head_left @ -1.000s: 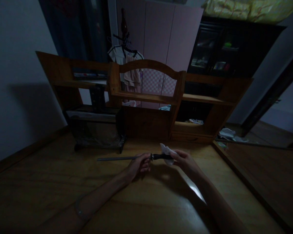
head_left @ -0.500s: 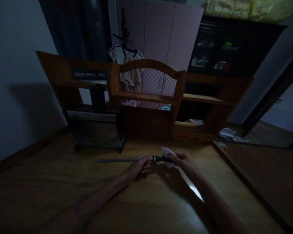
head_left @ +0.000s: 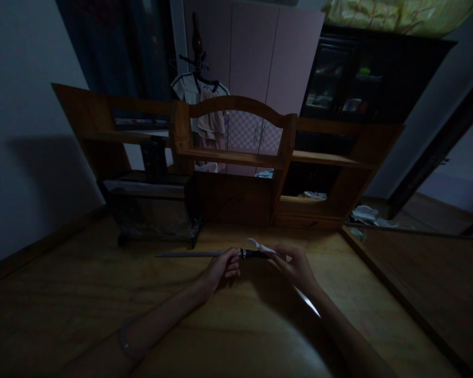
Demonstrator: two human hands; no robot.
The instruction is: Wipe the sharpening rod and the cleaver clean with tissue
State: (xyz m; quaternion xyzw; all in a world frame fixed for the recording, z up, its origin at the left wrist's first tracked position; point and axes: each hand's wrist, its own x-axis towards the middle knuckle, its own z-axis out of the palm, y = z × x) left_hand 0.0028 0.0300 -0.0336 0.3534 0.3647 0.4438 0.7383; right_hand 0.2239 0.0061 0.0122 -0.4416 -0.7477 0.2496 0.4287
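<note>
A long thin sharpening steel [head_left: 189, 254] with a black handle [head_left: 254, 254] is held level above the wooden desk [head_left: 228, 325]. My left hand [head_left: 220, 268] is closed round the rod just left of the guard. My right hand [head_left: 294, 262] is closed on a small white cloth [head_left: 260, 245] pressed against the black handle. The rod's tip points left. The room is dim.
A wooden hutch with shelves [head_left: 236, 157] stands at the back of the desk. A dark rack [head_left: 153, 210] sits at the back left. White crumpled paper [head_left: 364, 214] lies at the right. A wall runs along the left.
The white cloth has flattened and shifted along the handle under my right hand. The steel and my left hand have stayed nearly still; the view moved slightly.
</note>
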